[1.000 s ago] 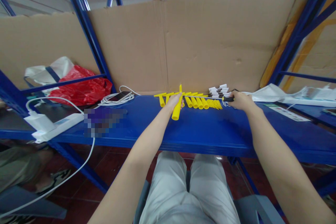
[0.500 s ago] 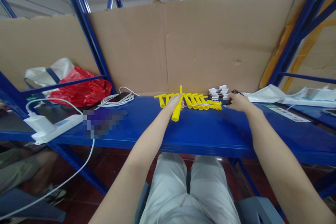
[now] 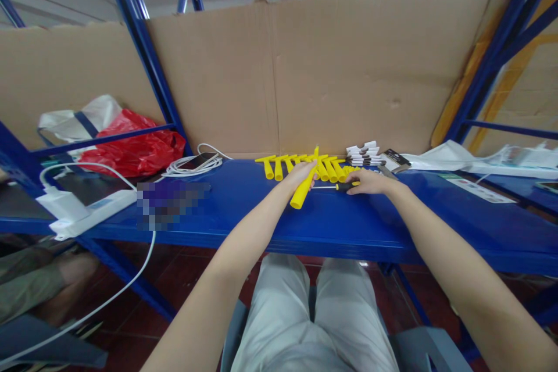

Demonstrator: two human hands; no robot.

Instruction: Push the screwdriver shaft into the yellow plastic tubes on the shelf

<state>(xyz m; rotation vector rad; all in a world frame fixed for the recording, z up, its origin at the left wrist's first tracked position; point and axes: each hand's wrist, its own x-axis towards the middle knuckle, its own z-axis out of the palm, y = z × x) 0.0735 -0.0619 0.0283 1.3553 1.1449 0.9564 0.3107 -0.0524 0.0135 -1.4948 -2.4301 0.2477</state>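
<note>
My left hand [image 3: 299, 174] is closed around a yellow T-shaped plastic handle [image 3: 300, 195], whose wide round end tilts down toward me. To its right, my right hand [image 3: 368, 181] grips a screwdriver [image 3: 343, 187] by its black and yellow handle. The metal shaft lies nearly level and points left at the yellow handle. Whether the tip touches it is hidden by my left fingers. Behind both hands, several matching yellow T-shaped handles [image 3: 269, 170] lie in a row on the blue table [image 3: 244, 203], partly covered by my hands.
Stacked white and black pieces [image 3: 362, 154] sit behind my right hand, beside a dark packet [image 3: 394, 160]. Cardboard [image 3: 340, 70] walls the back. At left are a coiled white cable [image 3: 187, 170], a red bag [image 3: 135, 145] and a power strip [image 3: 98, 212].
My right hand has moved left and closer to me with the screwdriver, uncovering the dark packet. My left hand has shifted slightly right and nearer with the yellow handle.
</note>
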